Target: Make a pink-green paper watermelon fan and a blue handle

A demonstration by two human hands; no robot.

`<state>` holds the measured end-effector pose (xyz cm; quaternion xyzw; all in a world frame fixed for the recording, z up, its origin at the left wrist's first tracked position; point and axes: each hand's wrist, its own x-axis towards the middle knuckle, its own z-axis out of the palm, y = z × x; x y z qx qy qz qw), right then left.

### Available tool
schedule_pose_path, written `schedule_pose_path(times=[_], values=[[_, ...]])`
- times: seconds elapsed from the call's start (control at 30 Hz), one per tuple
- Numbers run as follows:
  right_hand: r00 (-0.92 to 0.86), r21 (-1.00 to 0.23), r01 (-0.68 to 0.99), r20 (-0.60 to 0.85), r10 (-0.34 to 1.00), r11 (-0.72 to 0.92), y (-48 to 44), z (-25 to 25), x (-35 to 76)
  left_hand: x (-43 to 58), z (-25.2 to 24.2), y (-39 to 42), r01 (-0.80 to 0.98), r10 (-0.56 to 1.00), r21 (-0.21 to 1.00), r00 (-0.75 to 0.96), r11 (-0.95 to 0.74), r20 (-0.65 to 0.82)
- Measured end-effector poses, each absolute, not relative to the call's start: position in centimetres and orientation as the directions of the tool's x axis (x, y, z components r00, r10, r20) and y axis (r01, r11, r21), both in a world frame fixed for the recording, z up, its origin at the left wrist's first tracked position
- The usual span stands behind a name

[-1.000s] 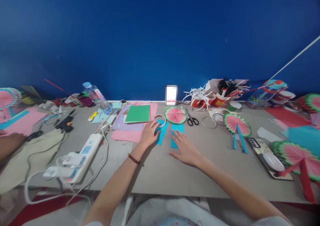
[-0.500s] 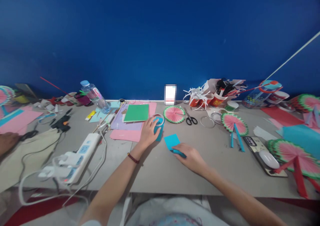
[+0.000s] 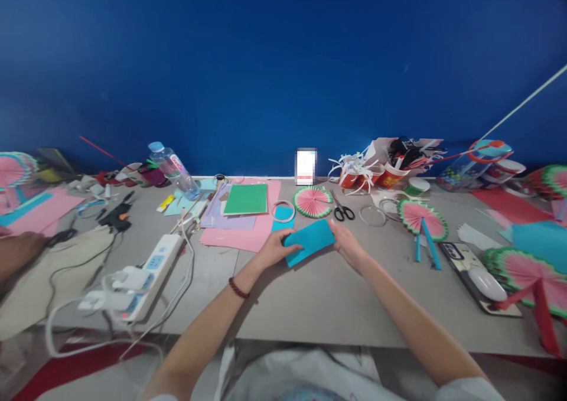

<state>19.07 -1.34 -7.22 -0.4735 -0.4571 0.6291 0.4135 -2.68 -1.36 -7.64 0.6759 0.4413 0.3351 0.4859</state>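
A blue sheet of paper (image 3: pixel 311 240) is held just above the table between both hands. My left hand (image 3: pixel 280 248) pinches its left end, thumb on top. At its right end, my right hand (image 3: pixel 347 244) grips the edge with closed fingers. Behind the left hand lies a roll of tape (image 3: pixel 282 212), resting partly on another blue paper piece (image 3: pixel 280 225). A round pink and green paper fan (image 3: pixel 313 202) lies flat beyond the held paper, with black-handled scissors (image 3: pixel 342 209) beside it.
Green paper (image 3: pixel 246 199) tops a stack at centre left. A power strip (image 3: pixel 153 277) with cables lies on the left, near another person's hand (image 3: pixel 22 247). Finished fans (image 3: pixel 423 219), a phone (image 3: pixel 473 283) and a mouse (image 3: pixel 487 283) occupy the right. Cups (image 3: pixel 391 176) stand by the wall.
My left hand has let go of the tape roll and moved to the blue paper. Both hands now hold the paper, which has been raised and turned lengthwise.
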Motion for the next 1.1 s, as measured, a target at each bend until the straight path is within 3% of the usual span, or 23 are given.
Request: schedule_pose_path(times=[0.17, 0.3, 0.57, 0.77, 1.1], values=[[-0.258, -0.953, -0.030, -0.286, 0.923, -0.303, -0.8, -8.5, 20.2, -2.8, -7.8, -1.0, 0.233, 0.965, 0.970, 0.261, -0.070, 0.007], [-0.252, -0.947, -0.122, -0.259, 0.932, -0.296, -0.5, -8.5, 20.7, -3.0, -7.8, -0.7, 0.092, 0.990, 0.994, 0.124, 0.060, -0.071], [-0.275, -0.938, -0.161, -0.256, 0.927, -0.307, -0.9, -8.6, 20.7, -3.0, -7.7, -1.1, 0.006, 0.953, 0.982, 0.238, 0.190, -0.186], [-0.278, -0.946, -0.131, -0.251, 0.927, -0.295, -0.7, -8.9, 21.1, -3.1, -7.2, -1.2, -0.064, 0.937, 0.975, 0.294, 0.215, -0.187], [-0.377, -0.925, -0.173, -0.257, 0.890, -0.340, -0.7, -8.1, 22.5, -4.0, -6.6, -0.7, -0.117, 0.921, 0.949, 0.302, 0.293, -0.247]])
